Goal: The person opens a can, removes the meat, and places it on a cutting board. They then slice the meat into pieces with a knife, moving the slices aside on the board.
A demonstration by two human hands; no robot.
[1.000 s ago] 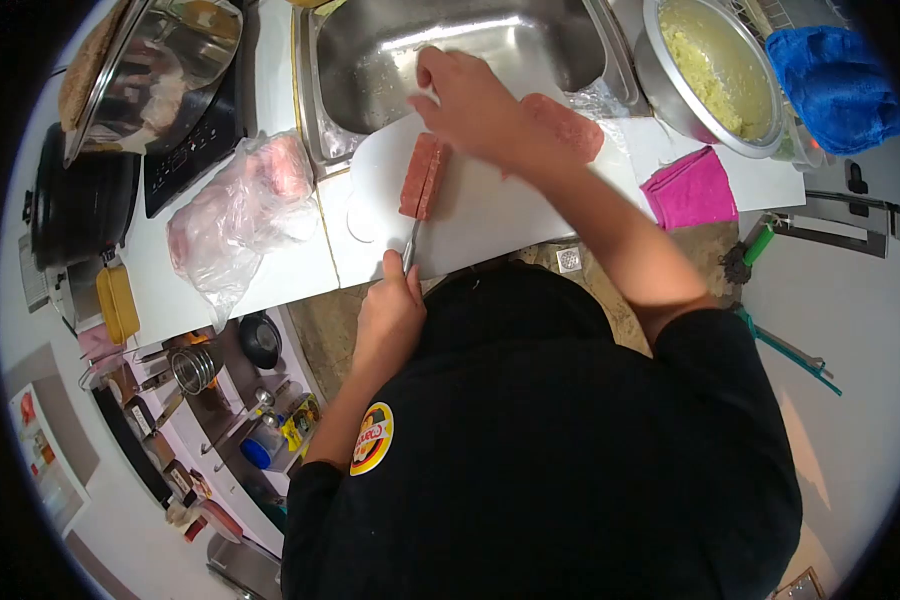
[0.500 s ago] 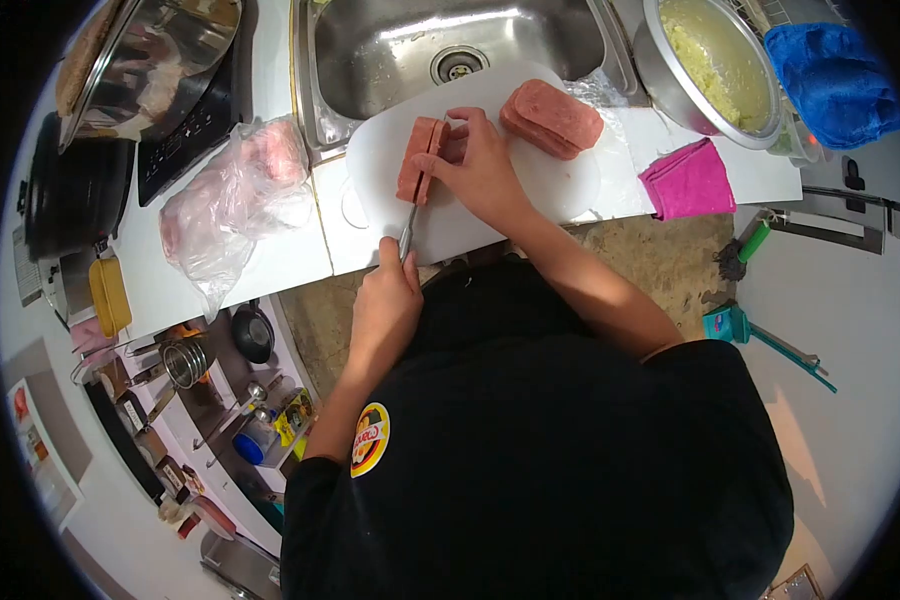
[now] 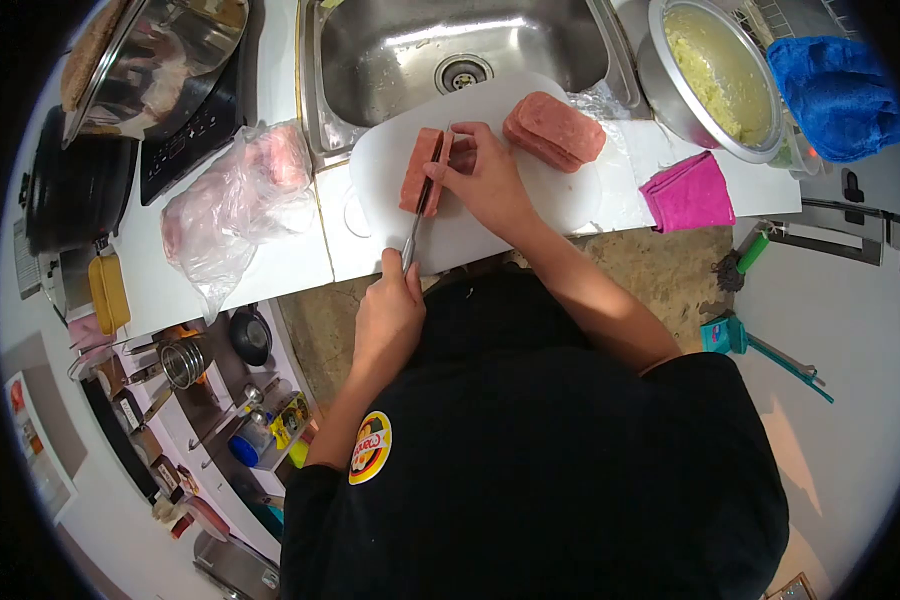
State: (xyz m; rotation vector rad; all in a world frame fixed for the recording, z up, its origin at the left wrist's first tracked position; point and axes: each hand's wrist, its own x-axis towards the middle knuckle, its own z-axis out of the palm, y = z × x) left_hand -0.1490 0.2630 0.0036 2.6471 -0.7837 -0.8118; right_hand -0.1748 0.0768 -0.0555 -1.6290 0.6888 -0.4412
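A block of luncheon meat stands on the white cutting board, with a cut running along its length. In that cut lies the dark blade of a knife, and my left hand is closed round its handle near the board's front edge. My right hand grips the meat from the right, thumb over the top at the cut and fingers along the far right side. A thin slice on that side leans slightly away from the block. Stacked luncheon meat slices rest on the board's right part.
Behind the board is a steel sink. To the left are a plastic bag of meat and a black cooktop. A metal bowl of shredded pale food and a pink cloth lie to the right.
The gap between the slice and the block has widened, showing more of the blade. The whole view has shifted slightly; both hands keep their grip.
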